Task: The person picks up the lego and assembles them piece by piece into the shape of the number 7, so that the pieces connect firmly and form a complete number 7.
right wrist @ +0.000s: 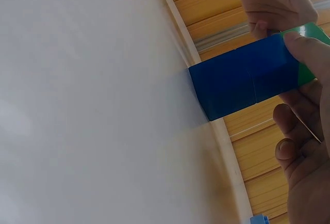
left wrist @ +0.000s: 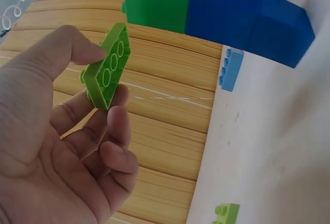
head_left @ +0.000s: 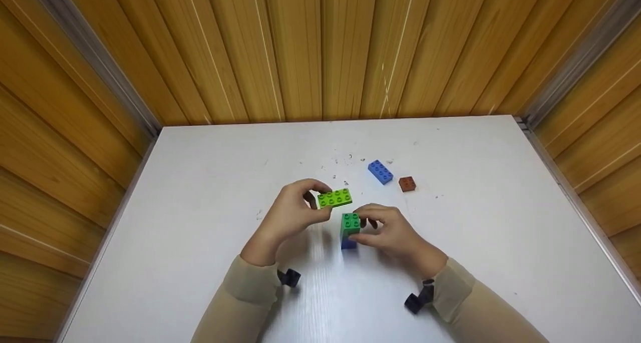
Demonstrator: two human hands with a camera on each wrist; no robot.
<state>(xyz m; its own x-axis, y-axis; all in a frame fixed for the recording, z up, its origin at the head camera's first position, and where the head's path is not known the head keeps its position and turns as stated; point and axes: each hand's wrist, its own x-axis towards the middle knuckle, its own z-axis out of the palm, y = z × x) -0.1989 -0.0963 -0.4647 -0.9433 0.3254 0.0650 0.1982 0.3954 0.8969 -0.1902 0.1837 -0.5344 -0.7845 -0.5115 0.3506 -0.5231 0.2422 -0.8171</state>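
My left hand (head_left: 295, 205) pinches a thin lime-green toy building brick (head_left: 334, 198) between thumb and fingers, its studs facing up. In the left wrist view the hollow underside with round tubes shows. My right hand (head_left: 393, 228) grips the upper part of an upright stack, with the thumb on its near side. A green brick (head_left: 351, 220) tops this stack, and dark blue bricks (right wrist: 232, 82) make up the lower part, whose foot is right at the white tabletop. The lime brick is held a little to the left of the stack's top, apart from it.
Beyond the hands on the white table (head_left: 225, 167) lie a lighter blue brick (head_left: 380, 172) and a small reddish-brown brick (head_left: 407, 184). Another lime-green piece (left wrist: 227, 213) shows at the bottom of the left wrist view. Wood-look panels (head_left: 300, 52) wall in the table's back and sides.
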